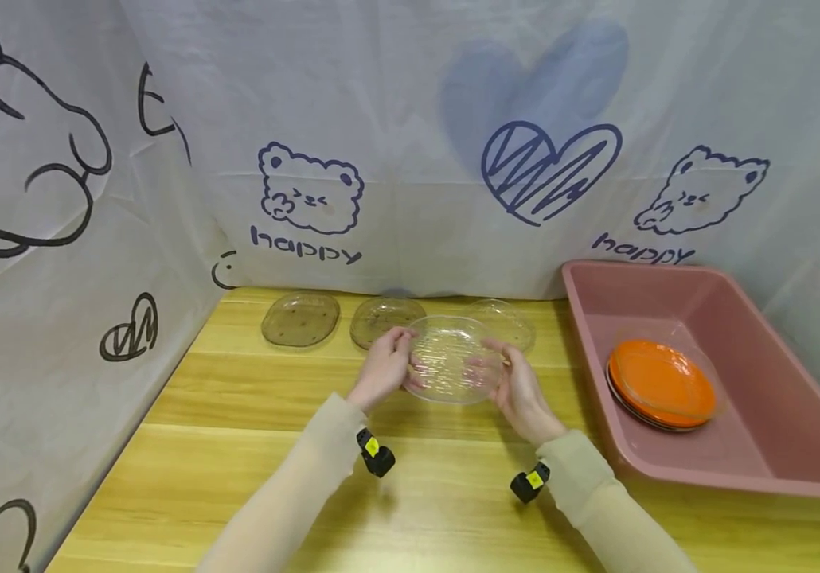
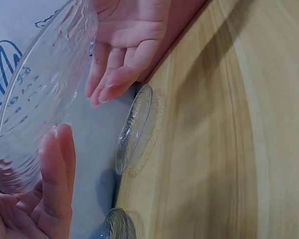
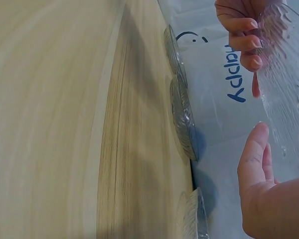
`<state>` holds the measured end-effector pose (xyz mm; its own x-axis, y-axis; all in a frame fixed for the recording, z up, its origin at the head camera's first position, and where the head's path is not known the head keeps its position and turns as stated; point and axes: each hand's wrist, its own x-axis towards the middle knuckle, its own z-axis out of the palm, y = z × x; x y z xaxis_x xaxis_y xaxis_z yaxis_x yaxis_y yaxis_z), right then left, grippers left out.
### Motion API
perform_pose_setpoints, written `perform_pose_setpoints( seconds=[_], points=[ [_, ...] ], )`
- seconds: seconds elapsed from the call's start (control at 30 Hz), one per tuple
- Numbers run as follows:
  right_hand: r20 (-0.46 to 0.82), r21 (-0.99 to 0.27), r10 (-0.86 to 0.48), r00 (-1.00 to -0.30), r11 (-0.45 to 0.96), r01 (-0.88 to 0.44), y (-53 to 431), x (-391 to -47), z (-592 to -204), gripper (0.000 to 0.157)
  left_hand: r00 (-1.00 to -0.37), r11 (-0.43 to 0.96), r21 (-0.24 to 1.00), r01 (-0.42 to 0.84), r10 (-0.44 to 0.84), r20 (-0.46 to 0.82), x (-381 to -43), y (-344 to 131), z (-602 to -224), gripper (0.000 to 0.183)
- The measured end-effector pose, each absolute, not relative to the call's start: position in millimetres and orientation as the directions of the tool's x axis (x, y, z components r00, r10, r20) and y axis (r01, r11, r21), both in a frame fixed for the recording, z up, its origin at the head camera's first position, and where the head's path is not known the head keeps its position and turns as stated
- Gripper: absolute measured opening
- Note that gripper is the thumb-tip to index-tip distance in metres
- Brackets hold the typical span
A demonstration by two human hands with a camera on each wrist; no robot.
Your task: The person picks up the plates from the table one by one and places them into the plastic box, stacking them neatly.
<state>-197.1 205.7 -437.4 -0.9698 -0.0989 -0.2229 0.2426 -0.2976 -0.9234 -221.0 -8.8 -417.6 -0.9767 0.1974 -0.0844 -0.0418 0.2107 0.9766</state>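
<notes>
A clear plate with a rippled surface [image 1: 453, 360] is held tilted above the wooden table, its face toward the head camera. At its left rim, my left hand [image 1: 384, 368] grips it, with curled fingers against the underside in the right wrist view. My right hand [image 1: 522, 395] is at the right rim. In the left wrist view its fingers [image 2: 122, 74] are extended and loose beside the underside; its thumb is hidden. Behind stand a brownish clear plate [image 1: 300, 320], a greyish one [image 1: 370, 321] and a colourless one [image 1: 513, 322] along the table's back edge.
A pink basin [image 1: 761, 398] stands at the right of the table [image 1: 238, 469]. Inside it lies a stack of plates with an orange one [image 1: 661, 382] near the top. White cloth [image 1: 396, 199] with drawings hangs behind and at the left.
</notes>
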Motion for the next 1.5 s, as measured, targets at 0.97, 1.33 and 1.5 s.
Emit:
perform_pose_setpoints(
  seconds=[0.97, 1.33, 1.5],
  points=[
    [-0.249, -0.936, -0.123, -0.961, -0.224, 0.272, 200.6, -199.4, -437.5, 0.05, -0.974, 0.127, 0.992, -0.02, 0.22, -0.048, -213.2, 3.3, -430.8, 0.045],
    [-0.252, -0.922, -0.075, -0.965, -0.282, 0.263, 203.4, -195.4, -438.2, 0.047, -0.986, 0.212, 0.977, -0.028, 0.154, -0.062, -215.3, -2.6, -441.8, 0.049],
    [-0.268, -0.907, -0.035, -0.963, -0.327, 0.264, 206.6, -194.8, -433.9, 0.045, -0.989, 0.224, 0.974, -0.021, 0.136, -0.053, -217.8, -3.1, -443.9, 0.047]
  ],
)
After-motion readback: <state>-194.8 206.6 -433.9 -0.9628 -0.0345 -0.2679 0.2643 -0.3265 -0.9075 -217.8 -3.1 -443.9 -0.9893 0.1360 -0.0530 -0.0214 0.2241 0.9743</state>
